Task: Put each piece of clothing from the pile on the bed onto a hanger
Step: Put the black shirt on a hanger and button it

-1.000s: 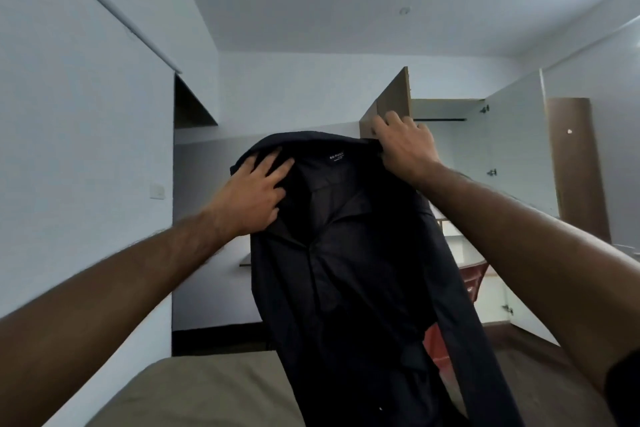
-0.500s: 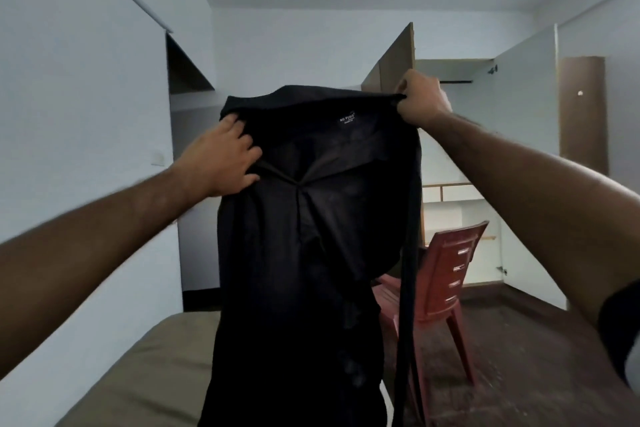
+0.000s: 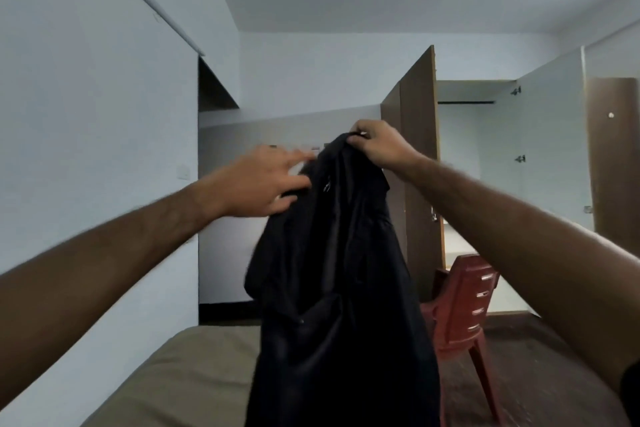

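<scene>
Since the earlier frame the shirt (image 3: 332, 274) has bunched, hanging lengthwise above the bed (image 3: 194, 378); right hand (image 3: 377, 146) pinches its top, left hand (image 3: 266, 180), fingers spread, nearer the left shoulder; no hanger visible

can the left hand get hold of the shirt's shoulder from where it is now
Probably yes. The left hand is open, fingers already against the dark shirt near its top, nothing between them; the right hand pinches the top.

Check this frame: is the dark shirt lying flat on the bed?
No, the dark shirt hangs in the air above the bed, pinched at its top by the right hand.
</scene>
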